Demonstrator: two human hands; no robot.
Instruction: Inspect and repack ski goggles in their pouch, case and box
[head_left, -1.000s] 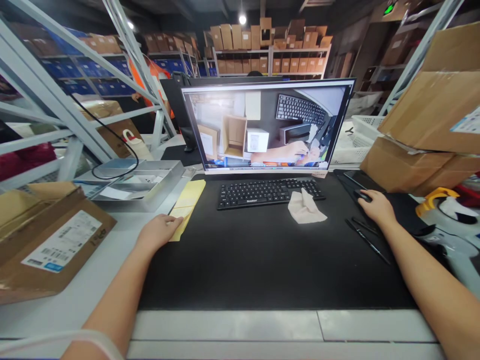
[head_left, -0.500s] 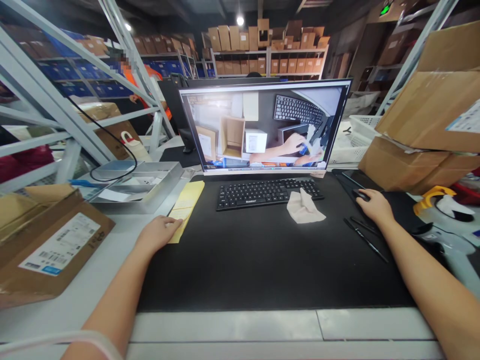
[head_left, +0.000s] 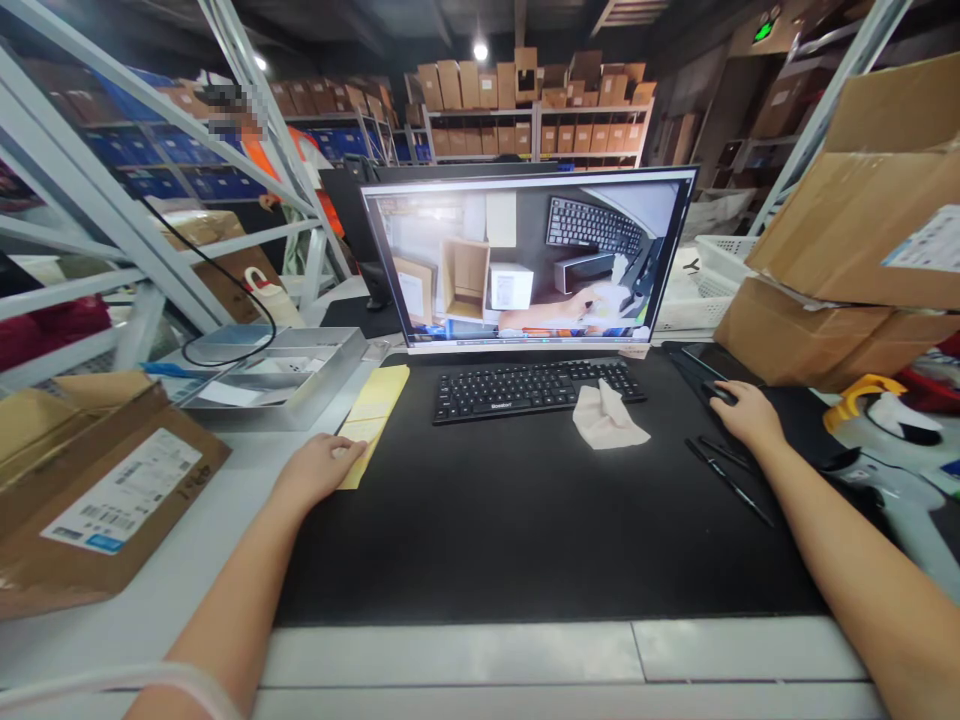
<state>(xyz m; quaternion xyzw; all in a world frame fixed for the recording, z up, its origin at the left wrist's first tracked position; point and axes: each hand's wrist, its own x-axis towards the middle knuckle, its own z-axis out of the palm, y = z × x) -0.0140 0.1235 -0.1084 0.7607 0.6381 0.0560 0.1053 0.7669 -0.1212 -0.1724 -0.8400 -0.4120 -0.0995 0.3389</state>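
Observation:
My left hand rests with loosely curled fingers at the left edge of a yellow paper strip, its fingertips touching the paper; nothing shows between them. On the right side of the black mat, my right hand is closed over a black mouse. A black keyboard lies below a lit monitor, whose screen shows an overhead picture of hands, boxes and a keyboard. A crumpled pale tissue overlaps the keyboard's lower right part.
Black pens lie left of my right forearm. An open carton and a grey tray stand at left. Stacked cartons, a white basket and a grey-white device with a yellow part are at right. A person in orange stands behind the frame.
The picture on the monitor has changed slightly. The camera view has shifted a little. Both hands keep their places, one at the yellow paper, one on the mouse.

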